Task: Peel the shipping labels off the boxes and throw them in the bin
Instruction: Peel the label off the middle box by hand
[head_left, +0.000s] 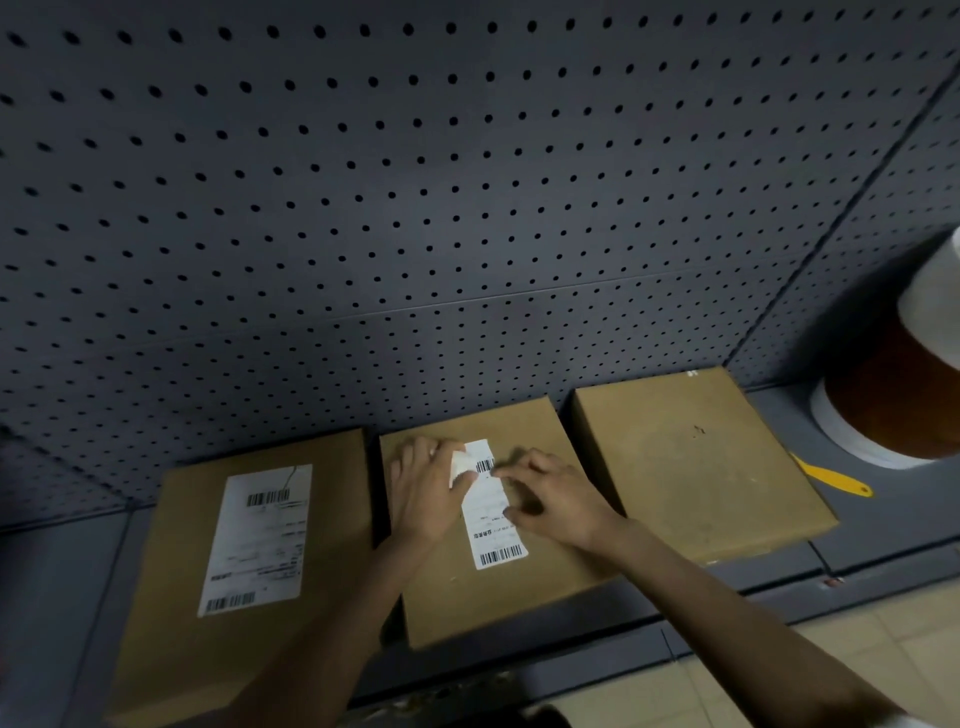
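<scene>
While three cardboard boxes sit in a row on the grey shelf (62, 597) before a pegboard wall (415, 182), only two carry labels. Left box (171, 649): a full white shipping label (257, 540) lies flat and untouched, long axis running front to back, with barcodes at top and bottom; the printed text is too blurred to read.

Middle box (493, 597): a narrower label (491, 512) lies front to back, tilted slightly, barcodes at both ends, small print illegible. Its far left corner is lifted and curled. The left hand (421, 493) pinches that raised corner; the right hand (553, 501) rests beside the strip, fingertips pressing on its right edge. The hands are close together, one on each side of the label. In my judgement the peel must run from the far end toward the person, along the long axis.

Right box (696, 462): bare, no label. Beyond it lie a yellow tool (831, 478) and a white-lined bin (883, 410) at far right, nearer the right hand.
</scene>
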